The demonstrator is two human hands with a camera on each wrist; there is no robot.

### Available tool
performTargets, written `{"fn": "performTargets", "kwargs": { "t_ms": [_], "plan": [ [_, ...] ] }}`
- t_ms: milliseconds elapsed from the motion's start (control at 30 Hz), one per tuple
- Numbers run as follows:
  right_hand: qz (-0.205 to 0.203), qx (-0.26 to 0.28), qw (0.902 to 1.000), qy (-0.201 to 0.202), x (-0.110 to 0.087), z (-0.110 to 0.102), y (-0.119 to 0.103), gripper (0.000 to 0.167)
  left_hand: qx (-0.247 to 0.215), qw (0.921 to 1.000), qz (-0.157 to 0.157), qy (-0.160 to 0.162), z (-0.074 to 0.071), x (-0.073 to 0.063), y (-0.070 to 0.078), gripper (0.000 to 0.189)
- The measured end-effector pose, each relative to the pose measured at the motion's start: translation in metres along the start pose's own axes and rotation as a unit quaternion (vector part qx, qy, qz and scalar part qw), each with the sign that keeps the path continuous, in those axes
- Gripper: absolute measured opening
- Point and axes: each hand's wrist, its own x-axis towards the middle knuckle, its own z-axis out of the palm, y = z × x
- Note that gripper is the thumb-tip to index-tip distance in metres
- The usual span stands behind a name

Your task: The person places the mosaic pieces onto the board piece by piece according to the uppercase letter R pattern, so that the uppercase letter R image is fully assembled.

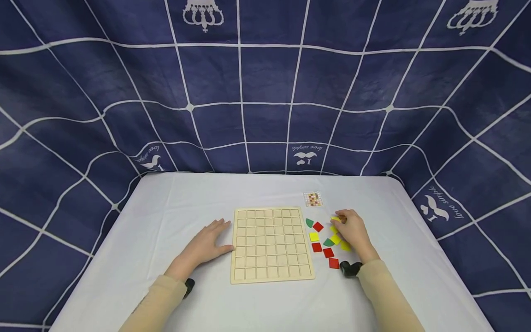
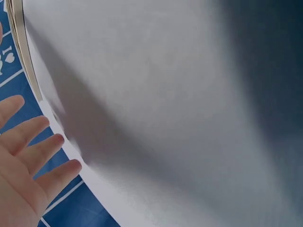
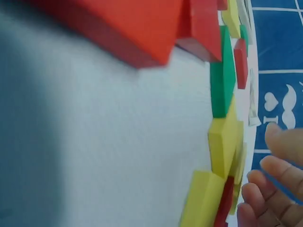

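A pale wooden grid board lies flat on the table, its squares bare. Just left of it, my left hand lies with fingers spread; the thumb tip is at the board's left edge. In the left wrist view the straight fingers hold nothing. My right hand hovers over a cluster of yellow squares right of the board, fingers loosely bent. Its fingertips are close to a yellow piece at the cluster's far end. In the right wrist view no piece shows between the fingers.
Red squares, a lone yellow square and green rounded pieces lie between board and right hand. A small printed pattern card lies behind them. The white-covered table meets a dark blue curtain at the back.
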Motion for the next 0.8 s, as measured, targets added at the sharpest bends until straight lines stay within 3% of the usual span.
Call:
{"fn": "performTargets", "kwargs": {
  "t_ms": [400,800],
  "plan": [
    [0.05,-0.021,0.9985,0.007,0.005,0.005,-0.007,0.038,-0.003,0.9993,0.006,-0.036,0.005,0.0,0.007,0.075],
    [0.082,0.019,0.9964,0.002,0.011,0.01,-0.009,0.041,-0.022,0.9975,0.005,-0.068,0.009,-0.004,0.011,0.08]
  ]
}}
